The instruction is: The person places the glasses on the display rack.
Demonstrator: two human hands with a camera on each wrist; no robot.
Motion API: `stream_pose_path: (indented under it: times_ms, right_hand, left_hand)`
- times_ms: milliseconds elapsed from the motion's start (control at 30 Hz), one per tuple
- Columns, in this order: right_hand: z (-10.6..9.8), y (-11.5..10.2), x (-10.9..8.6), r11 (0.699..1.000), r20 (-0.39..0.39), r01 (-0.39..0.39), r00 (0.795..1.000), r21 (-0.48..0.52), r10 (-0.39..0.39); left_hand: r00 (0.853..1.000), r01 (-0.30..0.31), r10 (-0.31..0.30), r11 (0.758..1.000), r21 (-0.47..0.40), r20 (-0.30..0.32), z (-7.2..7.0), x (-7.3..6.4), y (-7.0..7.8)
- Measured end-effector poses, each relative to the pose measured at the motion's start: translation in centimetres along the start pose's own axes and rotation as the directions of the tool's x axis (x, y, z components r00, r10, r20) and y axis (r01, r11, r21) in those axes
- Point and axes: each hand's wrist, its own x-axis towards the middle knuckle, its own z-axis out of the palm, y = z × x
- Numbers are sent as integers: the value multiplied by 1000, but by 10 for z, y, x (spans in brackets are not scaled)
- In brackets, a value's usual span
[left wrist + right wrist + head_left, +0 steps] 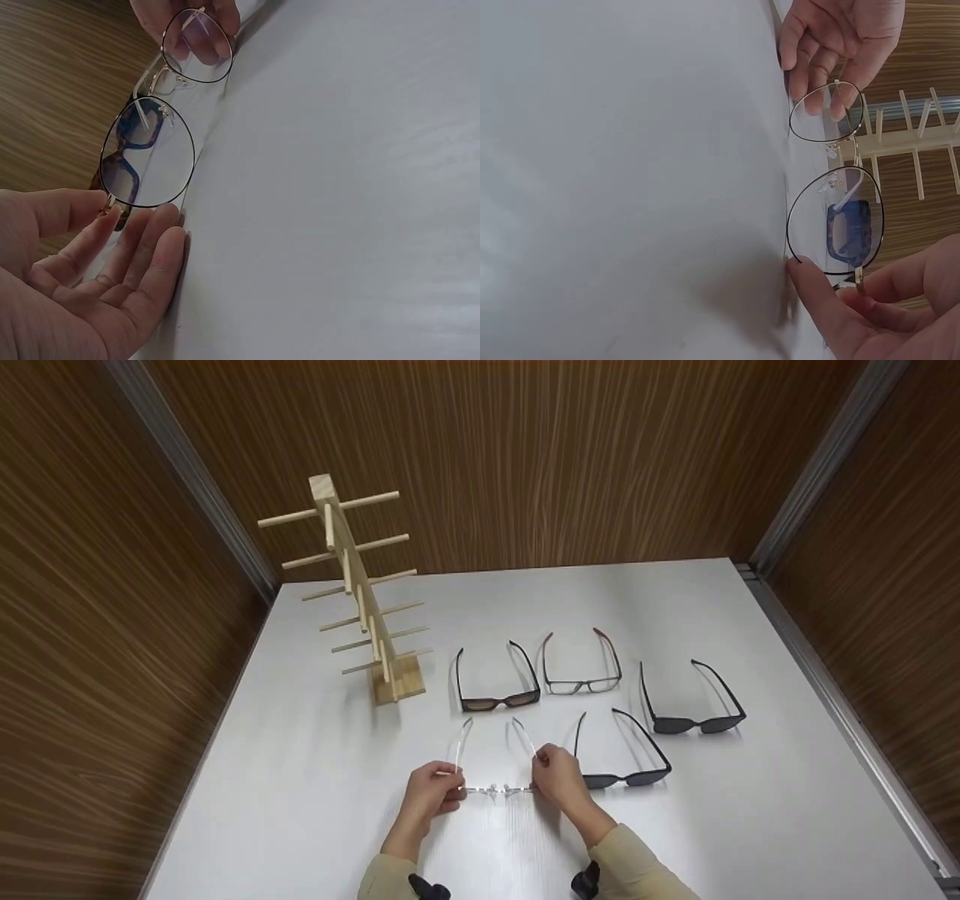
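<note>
Thin-rimmed eyeglasses [482,790] with round clear lenses are held between both hands at the front of the white table, temples unfolded and pointing away. My left hand [430,793] pinches their left corner by the hinge; in the left wrist view its thumb and index finger meet there and the other fingers extend below. At the opposite corner, my right hand [561,777] pinches the frame near the hinge, its thumb [814,289] by the rim in the right wrist view. Black sunglasses [628,778] lie just right of my right hand.
A wooden rack [362,592] with several pegs stands at the back left. Sunglasses with brownish lenses [501,703], dark-framed clear glasses [582,686] and other black sunglasses [697,726] lie unfolded on the table [285,780]. Wood-patterned panels [525,465] enclose the back and sides.
</note>
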Motion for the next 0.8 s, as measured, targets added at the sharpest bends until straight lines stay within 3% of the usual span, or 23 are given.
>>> stream_pose_path:
  times_ms: [333, 567, 800]
  right_hand:
    - [-2, -6, 3, 991, 32, -79, 997, 112, 76]
    - [-4, -13, 4, 963, 64, -112, 993, 247, 100]
    - [-4, -20, 7, 938, 104, -153, 987, 311, 126]
  left_hand:
    - [998, 2, -4, 1000, -25, -61, -2, 0, 3]
    - [994, -11, 8, 999, -32, -106, -5, -1, 6]
    - [992, -38, 32, 998, -49, -118, -9, -3, 10]
